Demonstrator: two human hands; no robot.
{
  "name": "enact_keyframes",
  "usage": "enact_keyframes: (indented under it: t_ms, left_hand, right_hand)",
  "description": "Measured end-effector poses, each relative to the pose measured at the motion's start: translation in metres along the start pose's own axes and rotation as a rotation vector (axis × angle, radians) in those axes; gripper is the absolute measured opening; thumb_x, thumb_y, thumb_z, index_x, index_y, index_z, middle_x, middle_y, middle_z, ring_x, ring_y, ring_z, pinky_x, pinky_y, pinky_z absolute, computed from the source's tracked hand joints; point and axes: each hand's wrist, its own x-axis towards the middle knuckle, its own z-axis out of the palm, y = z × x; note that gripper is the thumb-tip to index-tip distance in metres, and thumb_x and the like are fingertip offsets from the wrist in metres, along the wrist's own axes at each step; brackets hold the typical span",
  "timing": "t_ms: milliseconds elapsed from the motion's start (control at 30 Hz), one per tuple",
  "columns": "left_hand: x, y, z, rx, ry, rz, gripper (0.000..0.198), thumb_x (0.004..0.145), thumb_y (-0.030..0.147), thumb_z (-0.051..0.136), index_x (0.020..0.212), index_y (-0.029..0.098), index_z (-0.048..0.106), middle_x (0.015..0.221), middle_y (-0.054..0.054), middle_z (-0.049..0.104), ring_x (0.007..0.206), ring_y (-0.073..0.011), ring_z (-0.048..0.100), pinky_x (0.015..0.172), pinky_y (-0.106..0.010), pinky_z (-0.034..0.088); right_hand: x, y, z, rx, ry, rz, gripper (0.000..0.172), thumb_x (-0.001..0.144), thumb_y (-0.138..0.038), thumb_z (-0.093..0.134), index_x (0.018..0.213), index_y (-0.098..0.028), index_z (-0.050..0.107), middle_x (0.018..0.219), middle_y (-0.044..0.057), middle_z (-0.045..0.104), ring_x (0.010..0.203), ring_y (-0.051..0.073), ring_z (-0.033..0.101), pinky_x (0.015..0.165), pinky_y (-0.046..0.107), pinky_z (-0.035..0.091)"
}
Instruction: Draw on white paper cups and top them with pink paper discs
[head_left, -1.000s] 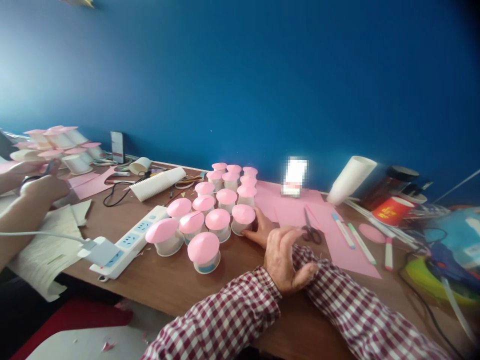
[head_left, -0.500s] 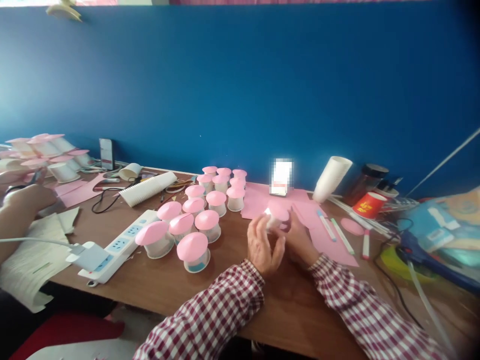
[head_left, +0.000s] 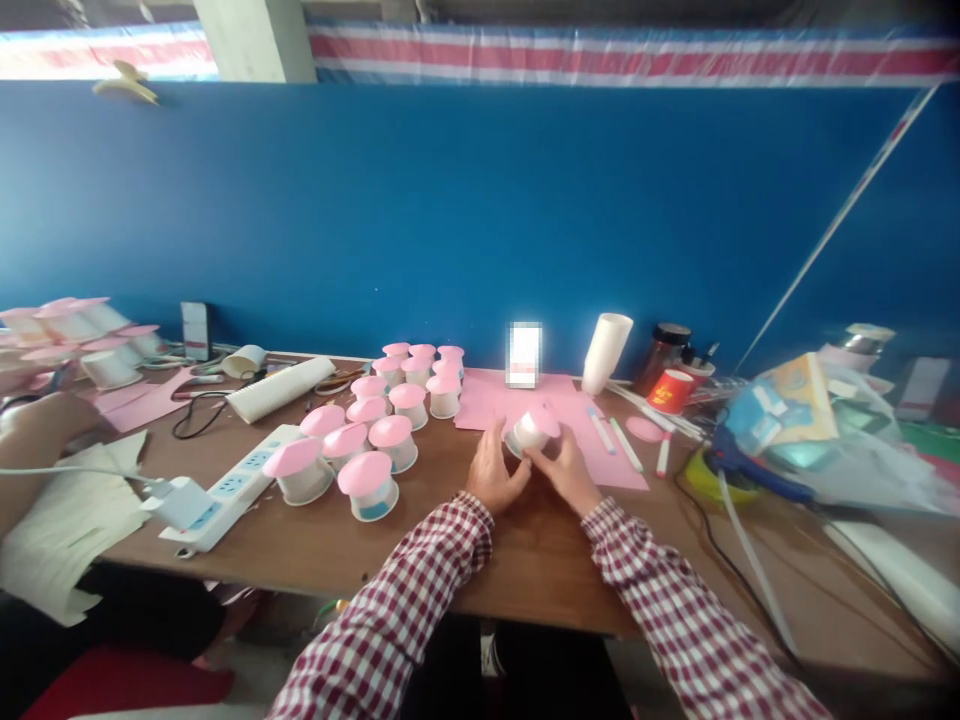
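Both my hands hold one small white paper cup with a pink paper cap [head_left: 531,429], tilted, just above the brown table [head_left: 540,560]. My left hand [head_left: 493,474] grips its left side and my right hand [head_left: 566,466] its right side, fingers curled round it. Left of my hands stands a cluster of several identical pink-capped cups [head_left: 371,430] in rows. Pink paper sheets [head_left: 570,412] lie flat under and behind the held cup.
A white power strip [head_left: 225,488] with a plugged adapter lies at the left. Another person's arm [head_left: 37,435] works at the far left near more capped cups [head_left: 82,330]. A stack of white cups [head_left: 607,352], pens [head_left: 622,443], a red cup [head_left: 670,390] and a glue gun [head_left: 750,470] crowd the right.
My right hand took one capped cup from the cluster's right end and both hands now hold it over the pink paper. The view has tilted up and pulled back.
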Motion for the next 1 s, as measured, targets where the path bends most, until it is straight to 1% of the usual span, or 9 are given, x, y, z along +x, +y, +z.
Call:
enact_keyframes:
  t_ms: [167,400,500,567,633,700,833,900,1000]
  left_hand:
    - [0.001,-0.003,0.003,-0.008,-0.053,-0.023,0.067,0.075,0.028,0.059,0.135,0.011,0.033,0.133,-0.02,0.048,0.124,-0.0299,0.048,0.104,-0.047,0.04]
    - [0.001,-0.002,0.003,0.003,-0.081,-0.031,0.058,0.076,0.031,0.06,0.128,0.014,0.041,0.122,-0.015,0.056,0.11,-0.0267,0.056,0.095,-0.044,0.046]
    - [0.0,0.001,0.0,0.014,-0.063,-0.059,0.053,0.076,0.036,0.061,0.122,0.016,0.045,0.116,-0.014,0.058,0.108,-0.0269,0.056,0.092,-0.043,0.047]
    - [-0.001,0.003,-0.002,0.022,-0.058,-0.093,0.053,0.076,0.039,0.062,0.121,0.017,0.046,0.114,-0.014,0.058,0.106,-0.0271,0.057,0.089,-0.043,0.048]
    - [-0.003,0.006,-0.004,0.033,-0.05,-0.122,0.053,0.075,0.039,0.063,0.119,0.017,0.047,0.114,-0.014,0.058,0.104,-0.0269,0.058,0.088,-0.043,0.048]
    - [-0.005,0.01,-0.005,0.037,-0.043,-0.147,0.053,0.073,0.04,0.065,0.118,0.018,0.047,0.112,-0.013,0.059,0.103,-0.0264,0.059,0.087,-0.042,0.048]
    - [-0.008,0.017,-0.009,-0.026,-0.064,-0.213,0.056,0.069,0.044,0.07,0.114,0.019,0.049,0.106,-0.012,0.063,0.099,-0.0263,0.061,0.085,-0.041,0.049]
    - [-0.008,0.018,-0.01,-0.08,-0.077,-0.236,0.058,0.066,0.046,0.073,0.112,0.019,0.05,0.106,-0.011,0.063,0.099,-0.0267,0.061,0.085,-0.042,0.049]
    - [-0.006,0.014,-0.01,-0.197,-0.067,-0.249,0.062,0.062,0.044,0.077,0.112,0.018,0.05,0.111,-0.013,0.062,0.104,-0.027,0.06,0.09,-0.043,0.048]
  right_hand:
    - [-0.003,0.001,-0.002,0.012,0.076,0.033,0.055,0.062,-0.041,0.075,0.103,-0.017,0.048,0.102,0.012,0.065,0.093,0.027,0.063,0.082,0.043,0.051]
    - [-0.007,0.003,-0.003,0.082,0.04,-0.03,0.053,0.064,-0.041,0.074,0.104,-0.018,0.049,0.102,0.012,0.066,0.091,0.027,0.064,0.079,0.042,0.052]
    - [-0.006,0.005,-0.002,0.087,0.004,-0.097,0.045,0.071,-0.043,0.067,0.104,-0.017,0.052,0.102,0.012,0.066,0.092,0.026,0.064,0.08,0.041,0.052]
    - [-0.005,0.006,-0.003,0.079,-0.012,-0.138,0.035,0.079,-0.045,0.057,0.101,-0.018,0.054,0.1,0.011,0.067,0.093,0.025,0.063,0.082,0.04,0.051]
    - [-0.005,0.007,-0.003,0.075,-0.027,-0.159,0.031,0.085,-0.045,0.047,0.097,-0.018,0.056,0.098,0.009,0.067,0.093,0.024,0.062,0.084,0.04,0.049]
    - [-0.006,0.007,-0.004,0.077,-0.04,-0.163,0.031,0.086,-0.045,0.045,0.094,-0.018,0.058,0.096,0.009,0.067,0.091,0.024,0.061,0.083,0.039,0.049]
    - [-0.011,0.004,-0.006,0.086,-0.057,-0.146,0.032,0.083,-0.047,0.051,0.093,-0.018,0.059,0.091,0.008,0.066,0.083,0.024,0.062,0.076,0.038,0.051]
    - [-0.013,0.003,-0.006,0.1,-0.051,-0.141,0.035,0.082,-0.048,0.053,0.097,-0.017,0.058,0.095,0.01,0.066,0.086,0.024,0.062,0.076,0.038,0.051]
    - [-0.013,0.006,-0.005,0.127,-0.012,-0.133,0.042,0.08,-0.051,0.055,0.105,-0.017,0.054,0.106,0.012,0.064,0.095,0.026,0.061,0.08,0.04,0.052]
